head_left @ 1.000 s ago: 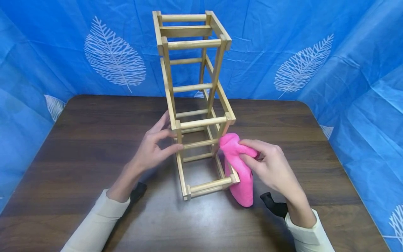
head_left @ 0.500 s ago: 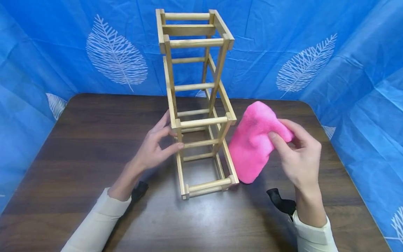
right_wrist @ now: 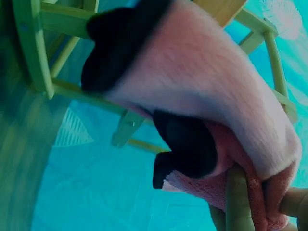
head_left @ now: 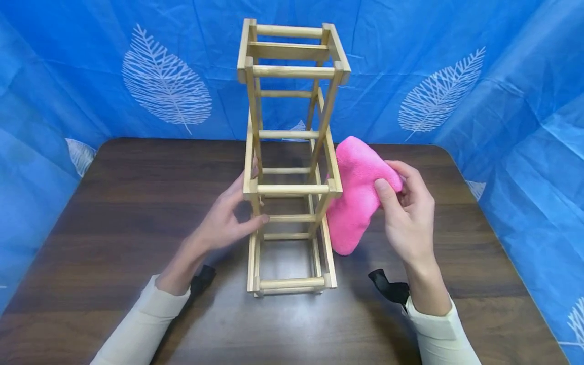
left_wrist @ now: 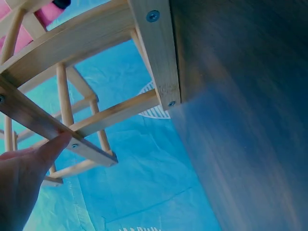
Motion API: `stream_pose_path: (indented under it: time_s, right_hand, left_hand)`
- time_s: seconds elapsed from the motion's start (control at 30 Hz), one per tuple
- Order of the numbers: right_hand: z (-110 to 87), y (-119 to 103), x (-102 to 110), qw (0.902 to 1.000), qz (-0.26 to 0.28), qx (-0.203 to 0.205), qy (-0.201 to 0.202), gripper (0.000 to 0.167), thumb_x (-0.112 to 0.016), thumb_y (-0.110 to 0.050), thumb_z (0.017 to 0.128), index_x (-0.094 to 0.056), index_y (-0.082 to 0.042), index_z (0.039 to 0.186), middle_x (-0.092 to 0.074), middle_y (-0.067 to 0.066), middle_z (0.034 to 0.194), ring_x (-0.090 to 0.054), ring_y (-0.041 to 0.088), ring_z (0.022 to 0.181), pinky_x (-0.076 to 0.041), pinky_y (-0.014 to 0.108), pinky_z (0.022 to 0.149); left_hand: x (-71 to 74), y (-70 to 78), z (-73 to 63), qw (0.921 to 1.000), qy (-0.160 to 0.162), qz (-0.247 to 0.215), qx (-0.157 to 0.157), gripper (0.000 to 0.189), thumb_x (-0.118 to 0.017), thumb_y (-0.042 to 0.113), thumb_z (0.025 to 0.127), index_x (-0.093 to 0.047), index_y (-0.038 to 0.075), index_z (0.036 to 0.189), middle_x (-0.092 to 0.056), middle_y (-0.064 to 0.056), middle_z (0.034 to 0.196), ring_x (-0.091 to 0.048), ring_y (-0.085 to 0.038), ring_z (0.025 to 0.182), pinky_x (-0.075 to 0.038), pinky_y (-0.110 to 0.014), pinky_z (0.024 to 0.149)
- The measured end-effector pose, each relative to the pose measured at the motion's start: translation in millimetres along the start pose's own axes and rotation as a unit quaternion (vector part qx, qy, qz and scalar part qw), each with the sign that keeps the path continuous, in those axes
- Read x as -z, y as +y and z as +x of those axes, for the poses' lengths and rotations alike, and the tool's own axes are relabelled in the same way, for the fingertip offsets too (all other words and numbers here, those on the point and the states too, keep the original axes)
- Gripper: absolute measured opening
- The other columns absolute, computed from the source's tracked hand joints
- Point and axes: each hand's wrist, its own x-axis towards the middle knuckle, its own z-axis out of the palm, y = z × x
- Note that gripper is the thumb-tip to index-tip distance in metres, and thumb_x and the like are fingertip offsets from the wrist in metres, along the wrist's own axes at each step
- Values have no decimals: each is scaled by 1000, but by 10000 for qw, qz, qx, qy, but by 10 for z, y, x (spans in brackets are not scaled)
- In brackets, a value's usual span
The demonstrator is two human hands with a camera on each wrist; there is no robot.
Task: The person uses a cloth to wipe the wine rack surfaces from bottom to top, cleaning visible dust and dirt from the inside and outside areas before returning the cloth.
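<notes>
A tall, open wooden rack (head_left: 292,188) of pale slats and round dowels stands on the table. My left hand (head_left: 226,218) holds its left side at mid height, thumb at the front post and fingers behind. In the left wrist view a fingertip of that hand lies on a wooden slat (left_wrist: 91,153). My right hand (head_left: 409,213) pinches a soft, fuzzy pink cloth piece (head_left: 353,192) between thumb and fingers, beside the rack's right side. In the right wrist view the pink cloth piece (right_wrist: 202,62) is folded over and shows black parts.
The dark wood table (head_left: 114,223) reaches back to a blue curtain (head_left: 365,50) with white leaf prints. Black straps (head_left: 388,286) hang at both wrists. The rack's top rises well above the table's far edge.
The rack has turned slightly, its top moving right and its front now squarer to me. My right hand lifted the pink cloth piece off the lower right rail, swung right, then came back toward the rack.
</notes>
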Motion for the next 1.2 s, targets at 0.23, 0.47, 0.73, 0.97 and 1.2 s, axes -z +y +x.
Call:
stream_pose_path:
  time_s: [0.23,0.47,0.73,0.97,1.2]
  right_hand:
    - [12,-24,-29,9997,-49,186,147,37,-63,5,92,-62,1,129,-64,13,113,-61,23,89,-54,22,74]
    - [5,-35,31,9989,267,160,352,35,-64,6,91,-64,4,125,-65,13,111,-60,24,89,-54,21,74]
    - [27,11,93,9981,585,-3,188,36,-65,8,90,-64,3,126,-65,17,110,-63,23,86,-56,21,71]
    - [31,10,171,9960,814,-71,355,36,-64,8,90,-64,5,126,-65,18,112,-63,24,89,-56,22,75]
    - [71,40,315,9819,1629,16,965,36,-64,13,87,-61,12,123,-62,22,110,-65,25,87,-57,24,72]
  left_hand:
    - [68,30,67,9990,-440,103,6,49,-72,3,80,-61,-4,128,-16,-18,161,-24,-38,144,-19,-56,115]
    - [218,193,65,9835,-945,792,1322,67,-77,24,86,-47,10,145,-21,-8,162,-23,-29,146,-24,-56,113]
    - [168,576,-289,9300,-1711,1146,3045,106,-76,47,84,-13,5,158,-30,-21,155,-45,-41,131,-41,-56,102]
    - [285,434,-279,9436,-1777,551,2737,88,-72,15,88,-19,0,156,-23,-18,159,-26,-36,143,-25,-55,113]
    - [480,241,-100,9427,-2400,454,2272,79,-66,12,92,-20,-4,154,-24,-22,158,-23,-37,144,-22,-55,114]
